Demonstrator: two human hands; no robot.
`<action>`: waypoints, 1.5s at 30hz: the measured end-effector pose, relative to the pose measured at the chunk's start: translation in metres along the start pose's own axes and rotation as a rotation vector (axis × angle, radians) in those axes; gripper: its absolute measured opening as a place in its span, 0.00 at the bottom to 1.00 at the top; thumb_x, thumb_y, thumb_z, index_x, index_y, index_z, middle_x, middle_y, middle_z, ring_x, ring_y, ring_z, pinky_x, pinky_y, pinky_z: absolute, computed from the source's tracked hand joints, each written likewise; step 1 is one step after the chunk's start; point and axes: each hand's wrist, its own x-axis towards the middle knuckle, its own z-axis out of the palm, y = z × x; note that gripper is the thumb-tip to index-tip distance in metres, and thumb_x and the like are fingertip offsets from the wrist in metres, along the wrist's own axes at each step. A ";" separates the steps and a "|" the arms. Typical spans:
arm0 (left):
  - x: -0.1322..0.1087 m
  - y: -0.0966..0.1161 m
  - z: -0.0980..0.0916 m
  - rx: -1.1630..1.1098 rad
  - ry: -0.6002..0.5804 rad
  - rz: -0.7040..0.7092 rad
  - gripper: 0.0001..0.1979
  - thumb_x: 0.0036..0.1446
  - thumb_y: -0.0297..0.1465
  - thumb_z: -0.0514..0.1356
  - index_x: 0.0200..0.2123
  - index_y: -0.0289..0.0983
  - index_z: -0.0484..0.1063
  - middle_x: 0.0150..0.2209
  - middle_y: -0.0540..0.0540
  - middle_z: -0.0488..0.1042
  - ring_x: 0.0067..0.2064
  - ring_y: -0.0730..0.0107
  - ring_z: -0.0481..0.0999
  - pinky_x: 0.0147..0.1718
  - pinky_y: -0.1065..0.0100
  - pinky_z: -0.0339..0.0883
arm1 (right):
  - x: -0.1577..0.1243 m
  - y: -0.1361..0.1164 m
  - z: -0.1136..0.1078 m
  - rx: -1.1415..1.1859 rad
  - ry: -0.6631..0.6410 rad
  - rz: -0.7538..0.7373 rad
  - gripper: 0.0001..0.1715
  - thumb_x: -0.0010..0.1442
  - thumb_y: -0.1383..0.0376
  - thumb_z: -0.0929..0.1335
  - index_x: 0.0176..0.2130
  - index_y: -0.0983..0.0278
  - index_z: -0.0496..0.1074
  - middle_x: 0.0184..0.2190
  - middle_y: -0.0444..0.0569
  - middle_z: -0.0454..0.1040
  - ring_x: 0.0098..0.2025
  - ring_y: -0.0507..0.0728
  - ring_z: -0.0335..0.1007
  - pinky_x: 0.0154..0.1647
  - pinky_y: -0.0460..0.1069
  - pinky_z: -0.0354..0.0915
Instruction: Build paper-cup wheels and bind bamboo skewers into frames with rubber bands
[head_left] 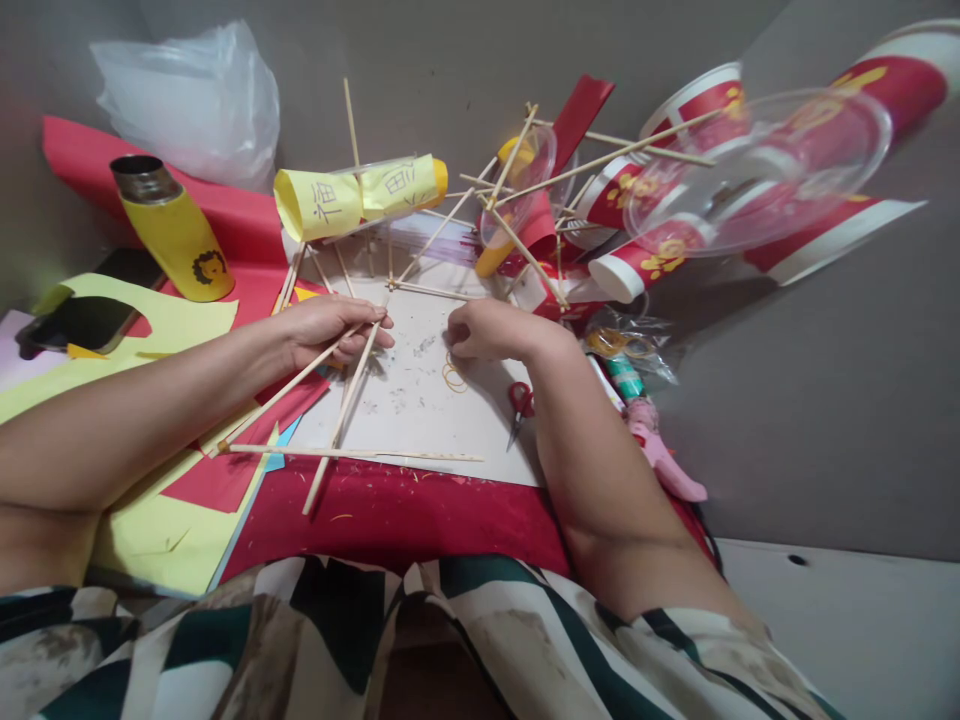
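Observation:
My left hand (341, 330) is closed around thin wooden sticks (352, 385) where they cross, left of the white board's middle. These sticks belong to a frame whose lower left corner is bound with a rubber band. My right hand (487, 332) rests low over the white board (420, 400), its fingers curled beside loose rubber bands (454, 376); whether it pinches one is hidden. Behind the hands, more joined sticks (431, 291) lead to a yellow paper roll (322, 203) with drawn characters and to a tangle of sticks with red paper at the right.
Red-handled scissors (520, 400) lie near my right forearm. A yellow bottle (176, 230), a phone (86, 322) and coloured paper (165, 520) are at the left. Red-and-white paper cups (652, 250), clear plastic lids and a pink-handled tool (671, 465) stand or lie at the right.

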 end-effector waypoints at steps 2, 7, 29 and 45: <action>0.001 -0.001 -0.003 -0.003 -0.026 0.007 0.11 0.65 0.22 0.55 0.31 0.30 0.74 0.23 0.41 0.76 0.13 0.84 0.56 0.10 0.80 0.46 | 0.001 0.000 0.000 -0.044 0.020 -0.002 0.11 0.53 0.69 0.70 0.38 0.64 0.80 0.37 0.51 0.81 0.33 0.55 0.72 0.30 0.47 0.58; -0.001 -0.002 -0.001 -0.001 0.010 -0.007 0.11 0.65 0.22 0.57 0.30 0.31 0.76 0.24 0.39 0.77 0.13 0.84 0.56 0.11 0.80 0.46 | 0.001 0.000 0.001 -0.006 0.018 -0.010 0.08 0.53 0.68 0.70 0.34 0.65 0.80 0.30 0.52 0.80 0.29 0.55 0.71 0.28 0.48 0.58; -0.008 -0.007 0.009 0.008 -0.132 0.086 0.05 0.64 0.23 0.59 0.39 0.33 0.76 0.25 0.41 0.79 0.11 0.84 0.56 0.11 0.79 0.44 | -0.001 -0.024 0.005 0.955 0.359 -0.366 0.03 0.53 0.67 0.70 0.28 0.65 0.71 0.22 0.46 0.76 0.23 0.51 0.72 0.18 0.42 0.62; -0.009 -0.013 0.009 0.050 -0.155 0.221 0.05 0.59 0.23 0.65 0.30 0.31 0.75 0.23 0.42 0.78 0.11 0.84 0.56 0.10 0.80 0.43 | 0.003 -0.035 0.010 1.745 0.007 -0.368 0.26 0.43 0.64 0.75 0.42 0.63 0.66 0.20 0.33 0.66 0.16 0.42 0.43 0.13 0.38 0.40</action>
